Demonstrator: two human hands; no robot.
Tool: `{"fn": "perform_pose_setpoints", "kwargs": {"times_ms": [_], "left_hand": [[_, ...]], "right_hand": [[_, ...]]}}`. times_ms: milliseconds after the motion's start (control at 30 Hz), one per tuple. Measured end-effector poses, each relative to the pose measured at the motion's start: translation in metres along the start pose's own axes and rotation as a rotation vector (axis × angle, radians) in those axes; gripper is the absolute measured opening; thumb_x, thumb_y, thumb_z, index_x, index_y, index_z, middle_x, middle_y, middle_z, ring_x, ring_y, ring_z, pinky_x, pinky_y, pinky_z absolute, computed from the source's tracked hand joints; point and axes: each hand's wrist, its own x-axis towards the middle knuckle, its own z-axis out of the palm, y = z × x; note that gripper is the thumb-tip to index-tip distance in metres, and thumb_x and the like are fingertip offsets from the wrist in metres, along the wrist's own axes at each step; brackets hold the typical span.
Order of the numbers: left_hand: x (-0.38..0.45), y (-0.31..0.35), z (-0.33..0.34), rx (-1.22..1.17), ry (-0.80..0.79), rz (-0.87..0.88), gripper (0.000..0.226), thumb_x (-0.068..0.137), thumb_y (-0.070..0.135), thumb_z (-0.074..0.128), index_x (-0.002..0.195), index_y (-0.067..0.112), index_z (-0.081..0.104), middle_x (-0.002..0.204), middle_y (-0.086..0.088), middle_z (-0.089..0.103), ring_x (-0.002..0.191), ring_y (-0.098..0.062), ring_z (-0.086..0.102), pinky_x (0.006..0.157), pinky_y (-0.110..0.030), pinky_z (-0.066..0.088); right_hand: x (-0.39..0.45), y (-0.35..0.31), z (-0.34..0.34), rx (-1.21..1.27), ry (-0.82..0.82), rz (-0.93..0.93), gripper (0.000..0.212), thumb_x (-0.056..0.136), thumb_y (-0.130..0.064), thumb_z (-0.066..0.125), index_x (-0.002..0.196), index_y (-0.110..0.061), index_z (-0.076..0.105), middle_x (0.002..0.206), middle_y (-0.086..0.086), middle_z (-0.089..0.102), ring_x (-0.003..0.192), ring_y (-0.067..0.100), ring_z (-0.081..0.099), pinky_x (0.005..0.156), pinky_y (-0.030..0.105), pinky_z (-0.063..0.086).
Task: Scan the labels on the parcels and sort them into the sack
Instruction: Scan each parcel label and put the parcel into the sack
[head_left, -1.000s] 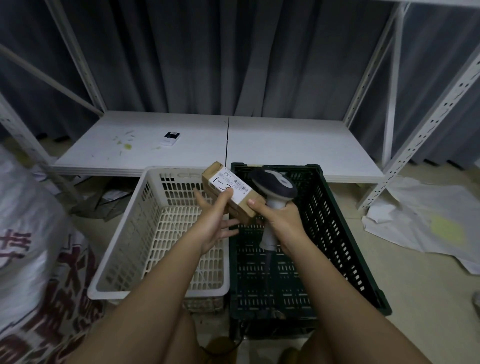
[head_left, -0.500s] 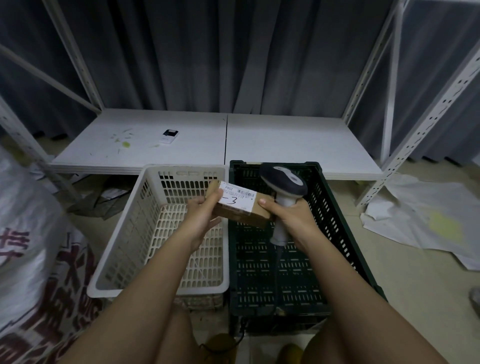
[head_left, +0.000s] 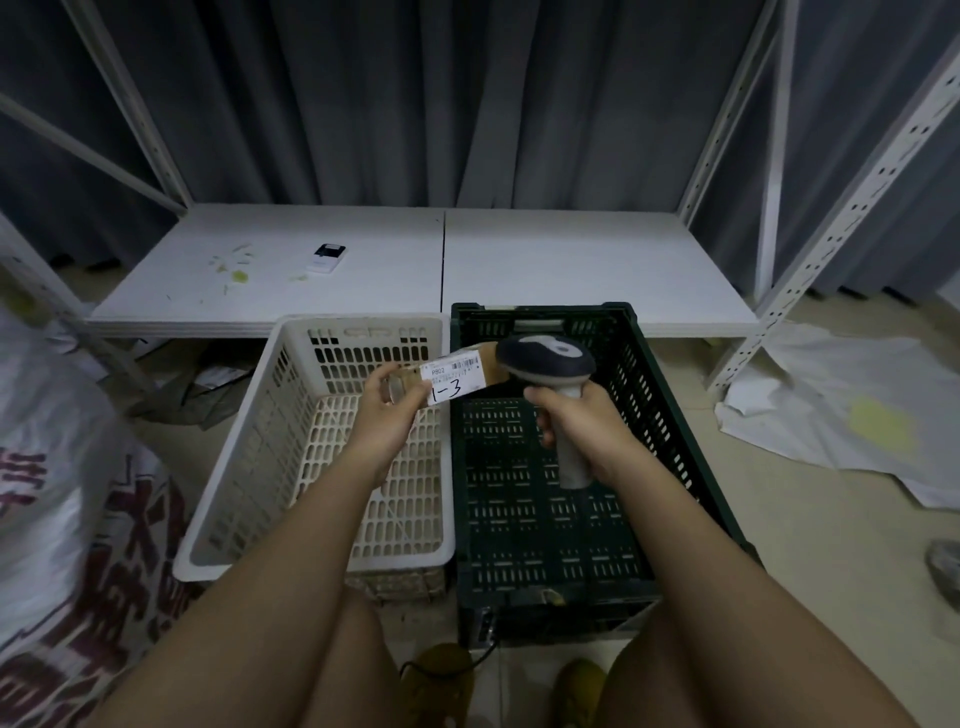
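Above the two floor crates, the left hand (head_left: 387, 415) pinches the near-left end of a brown parcel (head_left: 470, 366), fingers curled about it. The right hand (head_left: 576, 431) is wrapped around the grip of a barcode scanner (head_left: 545, 364), whose dark head sits just beside the parcel's far end. The parcel's long axis runs left to right, rising slightly rightward; its white label (head_left: 454, 379), marked "1-3", faces up. Neither the white basket (head_left: 249, 452) nor the green crate (head_left: 670, 415) shows any contents. A printed sack (head_left: 67, 519) stands at left.
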Motion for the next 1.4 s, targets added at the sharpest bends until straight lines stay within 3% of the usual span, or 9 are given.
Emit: {"fn": "perform_pose_setpoints", "kwargs": {"times_ms": [200, 433, 1067, 1267, 1400], "left_hand": [[0.010, -0.005, -0.005, -0.003, 0.050, 0.014, 0.060, 0.086, 0.038, 0.068, 0.139, 0.032, 0.040, 0.139, -0.013, 0.047, 0.119, -0.033, 0.054, 0.096, -0.046, 0.048], [0.015, -0.008, -0.008, -0.025, 0.092, 0.012, 0.055, 0.085, 0.038, 0.069, 0.134, 0.035, 0.043, 0.137, -0.013, 0.049, 0.123, -0.038, 0.051, 0.096, -0.048, 0.046], [0.018, -0.012, -0.011, -0.059, 0.123, 0.016, 0.055, 0.087, 0.040, 0.066, 0.135, 0.036, 0.041, 0.143, -0.020, 0.043, 0.128, -0.043, 0.044, 0.098, -0.055, 0.043], [0.006, 0.001, -0.012, -0.128, 0.194, 0.067, 0.058, 0.087, 0.039, 0.067, 0.138, 0.033, 0.040, 0.141, -0.009, 0.044, 0.124, -0.028, 0.049, 0.104, -0.048, 0.043], [-0.022, 0.023, -0.024, -0.179, 0.251, 0.149, 0.058, 0.087, 0.035, 0.068, 0.139, 0.027, 0.044, 0.137, -0.006, 0.051, 0.120, -0.019, 0.051, 0.094, -0.032, 0.041]], "right_hand": [[-0.015, -0.004, 0.005, -0.153, -0.128, -0.075, 0.020, 0.081, -0.016, 0.077, 0.076, -0.014, 0.058, 0.056, 0.000, 0.054, 0.049, 0.014, 0.050, 0.051, 0.027, 0.045], [-0.012, -0.004, 0.003, -0.162, -0.017, -0.090, 0.022, 0.077, -0.016, 0.081, 0.068, -0.016, 0.061, 0.045, -0.003, 0.051, 0.040, 0.011, 0.046, 0.045, 0.025, 0.042], [-0.012, -0.002, 0.006, -0.170, -0.061, -0.114, 0.022, 0.077, -0.013, 0.080, 0.067, -0.013, 0.060, 0.044, -0.007, 0.052, 0.040, 0.011, 0.047, 0.049, 0.027, 0.045], [-0.014, -0.013, 0.018, -0.020, -0.034, -0.176, 0.016, 0.080, -0.013, 0.079, 0.082, -0.014, 0.063, 0.055, -0.005, 0.058, 0.047, 0.009, 0.053, 0.055, 0.027, 0.051], [-0.019, -0.020, 0.034, 0.132, 0.063, -0.171, 0.015, 0.083, -0.014, 0.077, 0.085, -0.011, 0.062, 0.058, 0.000, 0.058, 0.047, 0.011, 0.052, 0.059, 0.031, 0.052]]}}
